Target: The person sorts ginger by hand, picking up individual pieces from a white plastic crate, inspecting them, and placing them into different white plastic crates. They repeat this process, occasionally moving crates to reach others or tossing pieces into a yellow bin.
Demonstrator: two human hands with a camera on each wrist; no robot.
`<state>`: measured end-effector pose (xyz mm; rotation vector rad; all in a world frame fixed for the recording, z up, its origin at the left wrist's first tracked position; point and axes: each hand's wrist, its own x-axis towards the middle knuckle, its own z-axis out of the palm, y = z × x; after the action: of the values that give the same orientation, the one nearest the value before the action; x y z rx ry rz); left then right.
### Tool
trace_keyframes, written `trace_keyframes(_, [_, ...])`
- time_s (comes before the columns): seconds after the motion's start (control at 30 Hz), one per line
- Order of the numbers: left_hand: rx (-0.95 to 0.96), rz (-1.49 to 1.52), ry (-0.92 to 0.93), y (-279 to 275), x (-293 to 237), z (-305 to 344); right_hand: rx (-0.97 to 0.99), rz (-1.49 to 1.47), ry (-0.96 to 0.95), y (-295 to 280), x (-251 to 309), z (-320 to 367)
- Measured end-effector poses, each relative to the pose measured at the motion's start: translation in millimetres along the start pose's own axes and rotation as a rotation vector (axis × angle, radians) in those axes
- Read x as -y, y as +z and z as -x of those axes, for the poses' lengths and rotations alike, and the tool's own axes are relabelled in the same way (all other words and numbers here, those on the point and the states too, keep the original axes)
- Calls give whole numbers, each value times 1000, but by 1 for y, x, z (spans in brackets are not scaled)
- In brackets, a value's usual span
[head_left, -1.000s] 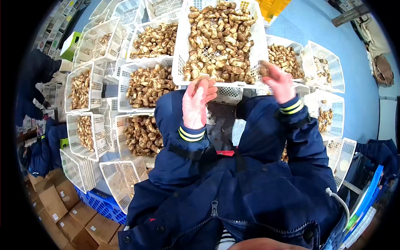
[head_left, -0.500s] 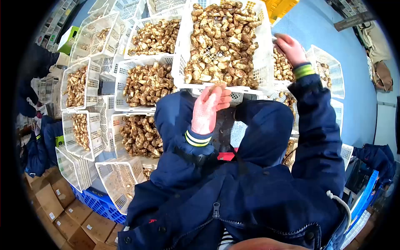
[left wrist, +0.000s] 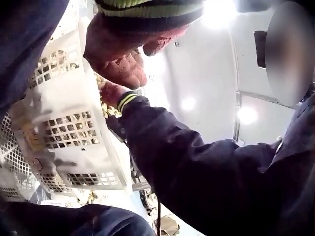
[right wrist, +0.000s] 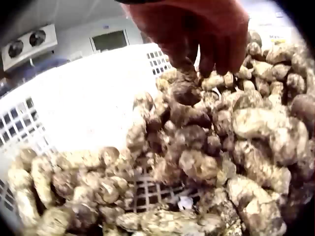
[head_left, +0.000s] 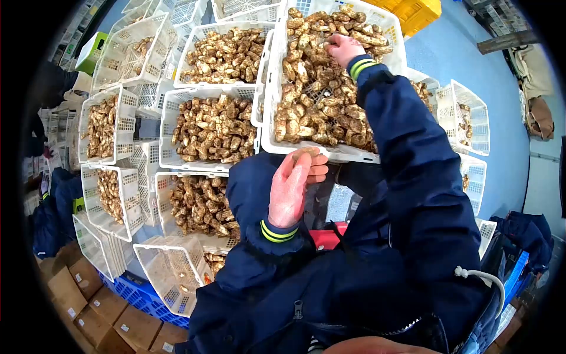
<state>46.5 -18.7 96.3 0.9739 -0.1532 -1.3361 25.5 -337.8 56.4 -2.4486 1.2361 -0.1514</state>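
Note:
Brown-and-cream mushrooms fill a large white basket [head_left: 271,118] in front of the person in the head view. Inside it, toward the far end, the right hand [head_left: 344,50] reaches down with bent fingers; in the right wrist view that hand [right wrist: 197,29] pinches a dark-capped mushroom [right wrist: 186,92] above the others. At the near edge, the left hand [head_left: 289,192], palm up, holds a small brown mushroom [head_left: 306,152] between thumb and fingers. The left wrist view shows the left hand [left wrist: 118,54] with bent fingers beside the basket wall [left wrist: 69,98]; its mushroom is hidden there.
White baskets of mushrooms [head_left: 215,127] stand in rows on the left, others [head_left: 463,118] on the right. A yellow crate [head_left: 413,15] lies beyond. Cardboard boxes [head_left: 112,304] and a blue pallet [head_left: 144,298] are at lower left. The person's knees are below the large basket.
The right hand went from the large basket's near right corner out over the right-hand baskets, then back into the large basket. The left hand stayed at the near edge. The head view has shifted slightly.

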Motion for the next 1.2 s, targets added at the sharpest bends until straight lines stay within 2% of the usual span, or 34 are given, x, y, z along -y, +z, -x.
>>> trace_keyframes(0.07, [29,-8,3,7,3,4,81,-960,51,-12,-15,14])
trace_keyframes(0.13, [72,9,4,14,6,9,78,-1492,97,-36,-14,54])
trace_keyframes(0.17, [94,15,5,18,8,12,258,-1819,-18,-43,-19,69])
trace_keyframes(0.2, [114,19,3,22,10,15,322,-1979,-69,-48,-16,86])
trace_keyframes(0.27, [145,-1,-16,27,17,20,474,-1928,-288,-59,-9,118])
trace_keyframes(0.3, [168,0,-16,32,18,26,508,-1943,-288,-62,-7,131])
trace_keyframes(0.33, [195,1,-15,38,18,31,364,-1851,-196,-75,7,151])
trace_keyframes(0.4, [234,-32,-16,43,22,37,290,-1792,-212,-98,9,175])
trace_keyframes(0.43, [252,-53,-22,47,21,41,245,-1730,-247,-107,-1,181])
trace_keyframes(0.53, [267,-47,-41,47,24,43,9,-1475,-128,-136,-40,212])
trace_keyframes(0.6, [274,-35,-51,45,26,41,11,-1423,-67,-140,-87,230])
trace_keyframes(0.67, [276,-23,-60,45,25,40,61,-1248,2,-121,-160,244])
trace_keyframes(0.73, [275,12,-40,42,29,37,125,-858,358,-98,-205,262])
trace_keyframes(0.8, [256,8,-113,40,33,32,89,-264,314,-90,-210,254])
trace_keyframes(0.83, [244,-5,-106,42,33,32,-65,-566,236,-81,-206,239])
trace_keyframes(0.87, [254,6,-108,42,35,30,-31,-448,193,-96,-169,219])
trace_keyframes(0.9, [253,5,-121,41,35,28,-16,-538,20,-100,-138,197])
trace_keyframes(0.93, [253,5,-132,39,35,26,32,-297,-76,-95,-121,168])
trace_keyframes(0.97, [251,7,-137,38,34,25,115,-259,-130,-94,-77,152])
trace_keyframes(1.07, [193,5,-95,32,23,22,376,73,-263,-42,-19,98])
trace_keyframes(1.13, [167,6,-59,26,16,21,525,384,-358,2,-9,74])
trace_keyframes(1.2, [135,1,-56,19,9,19,527,621,-401,35,-9,71])
